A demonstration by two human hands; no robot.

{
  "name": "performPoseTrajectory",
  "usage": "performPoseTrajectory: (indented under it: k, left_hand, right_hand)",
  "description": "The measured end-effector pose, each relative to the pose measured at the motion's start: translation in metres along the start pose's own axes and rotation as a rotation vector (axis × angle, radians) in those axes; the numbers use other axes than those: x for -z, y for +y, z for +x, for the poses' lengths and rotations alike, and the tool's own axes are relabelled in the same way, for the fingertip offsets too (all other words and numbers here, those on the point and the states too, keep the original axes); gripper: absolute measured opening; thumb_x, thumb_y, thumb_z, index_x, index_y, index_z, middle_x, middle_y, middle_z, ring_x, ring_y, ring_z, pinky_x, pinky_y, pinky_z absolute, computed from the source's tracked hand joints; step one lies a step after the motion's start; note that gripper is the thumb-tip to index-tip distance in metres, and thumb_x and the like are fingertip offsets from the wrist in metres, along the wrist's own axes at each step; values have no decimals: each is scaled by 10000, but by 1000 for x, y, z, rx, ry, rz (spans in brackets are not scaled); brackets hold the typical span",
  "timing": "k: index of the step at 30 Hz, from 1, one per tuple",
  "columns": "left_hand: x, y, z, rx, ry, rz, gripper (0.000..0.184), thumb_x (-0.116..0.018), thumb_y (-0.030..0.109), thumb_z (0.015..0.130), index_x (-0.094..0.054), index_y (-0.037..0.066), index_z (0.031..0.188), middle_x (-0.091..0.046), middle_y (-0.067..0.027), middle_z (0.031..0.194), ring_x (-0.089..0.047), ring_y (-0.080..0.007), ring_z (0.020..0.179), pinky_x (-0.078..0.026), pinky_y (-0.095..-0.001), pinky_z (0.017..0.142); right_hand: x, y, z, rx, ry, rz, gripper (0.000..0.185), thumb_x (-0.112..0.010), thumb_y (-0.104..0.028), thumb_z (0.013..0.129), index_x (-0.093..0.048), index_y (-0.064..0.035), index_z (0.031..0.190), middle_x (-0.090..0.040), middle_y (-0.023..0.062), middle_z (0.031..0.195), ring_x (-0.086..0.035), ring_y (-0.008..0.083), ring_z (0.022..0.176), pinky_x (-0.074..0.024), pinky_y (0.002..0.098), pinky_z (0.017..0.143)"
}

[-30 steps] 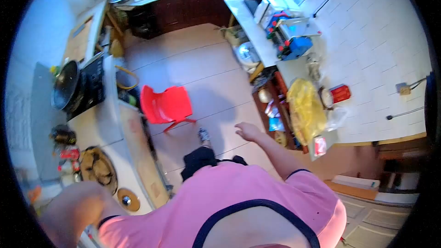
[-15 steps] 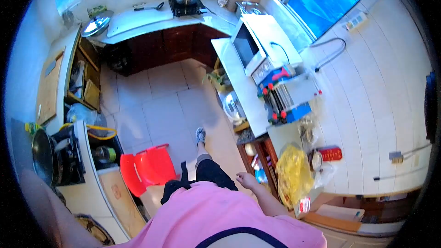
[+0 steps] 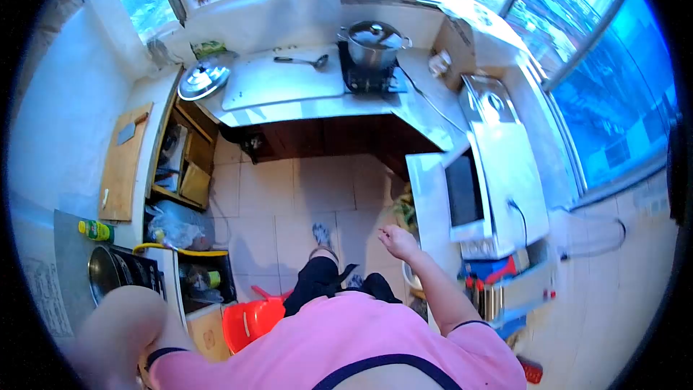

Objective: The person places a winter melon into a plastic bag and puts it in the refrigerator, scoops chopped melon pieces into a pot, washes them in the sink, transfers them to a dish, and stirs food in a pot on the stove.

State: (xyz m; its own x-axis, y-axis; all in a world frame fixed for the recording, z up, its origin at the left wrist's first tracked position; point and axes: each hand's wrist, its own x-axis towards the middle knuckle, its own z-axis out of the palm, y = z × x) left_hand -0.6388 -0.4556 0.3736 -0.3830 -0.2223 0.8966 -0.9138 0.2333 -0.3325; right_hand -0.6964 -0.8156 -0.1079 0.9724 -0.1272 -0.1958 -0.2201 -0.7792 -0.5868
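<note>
My right hand (image 3: 395, 240) hangs in the air in front of my body, left of the counter with the microwave (image 3: 498, 188). Its fingers are curled in, and nothing shows in them. Below it, a pale bowl (image 3: 411, 276) is partly hidden by my forearm. My left arm is bent and blurred at the lower left, beside a dark pan (image 3: 105, 274) on the stove; the left hand itself is out of sight. Ahead on the far counter stands a lidded steel pot (image 3: 373, 47) on a black cooker (image 3: 368, 81).
A black ladle (image 3: 303, 61) lies on a white board (image 3: 281, 83), near a steel lid (image 3: 204, 79). Along the left counter are a wooden cutting board (image 3: 124, 166) and a cleaver (image 3: 126, 133). A red plastic chair (image 3: 249, 323) stands beside my left leg. Tiled floor (image 3: 268, 188) lies ahead.
I have walked forward, nearer the far counter with the pot. The red chair and the microwave have slid lower in view. My right hand has swung forward and up.
</note>
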Motion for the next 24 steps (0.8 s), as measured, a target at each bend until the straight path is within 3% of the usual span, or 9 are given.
performPoseTrajectory:
  k: [1,4,7,10,13,19,21,22,24]
  left_hand:
    - [2,-23,-33,156,-63,33,260,-540,226,769,-552,14,919,-543,-130,1032,-490,-266,1045,-322,-431,979]
    - [-39,-133,-181,987,-441,301,305,-455,137,833,-567,-39,1055,-597,-115,1041,-561,-228,955,-416,-353,880]
    - [-96,-251,-360,1585,-414,145,255,-537,81,811,-594,33,1054,-606,-105,976,-590,-200,849,-462,-284,771]
    - [-153,-357,-556,1584,-513,61,262,-538,103,817,-579,32,1066,-590,-134,1039,-577,-251,922,-454,-318,813]
    - [-224,-441,-672,1553,-700,119,320,-536,100,805,-545,32,1118,-561,-164,1108,-518,-298,1050,-412,-369,906]
    - [-331,-579,-774,1570,-921,155,407,-481,48,779,-486,26,1185,-487,-180,1222,-437,-328,1158,-365,-385,969]
    - [-353,-600,-801,1317,-1105,428,413,-460,70,783,-472,35,1195,-442,-160,1273,-381,-310,1214,-306,-472,1001]
    - [-360,-604,-813,1271,-1138,519,372,-462,105,795,-486,44,1160,-430,-149,1274,-332,-284,1256,-237,-553,1009]
    - [-364,-616,-816,1306,-1229,523,337,-468,115,797,-498,49,1127,-468,-142,1210,-369,-275,1223,-213,-560,1015]
  right_hand:
    - [10,-8,26,18,-2,4,316,-512,-272,841,-594,-68,1068,-596,180,1018,-569,334,936,-458,392,812]
    - [29,-25,115,91,-51,94,325,-516,-268,836,-582,-67,1083,-590,166,1048,-555,329,981,-443,398,845]
    - [45,-25,203,22,-154,60,319,-519,-273,841,-586,-73,1080,-589,173,1040,-567,329,948,-455,380,827]
    - [40,-1,291,-34,-157,29,342,-525,-279,834,-579,-63,1094,-592,170,1040,-563,329,960,-453,382,825]
    - [45,5,329,-154,-185,25,336,-534,-258,831,-578,-50,1092,-594,176,1032,-568,327,955,-457,381,820]
    - [62,-3,368,-464,-76,183,296,-562,-205,826,-589,-18,1054,-611,188,978,-599,318,902,-475,363,791]
    - [64,-4,361,-546,-87,160,287,-566,-199,827,-592,-12,1043,-615,188,966,-606,317,888,-478,358,786]
    - [61,-1,354,-555,-80,151,288,-569,-202,828,-593,-9,1040,-616,188,965,-606,318,888,-477,356,787]
    - [61,8,353,-547,-69,138,289,-571,-205,828,-594,-6,1036,-617,189,964,-606,318,888,-477,355,788]
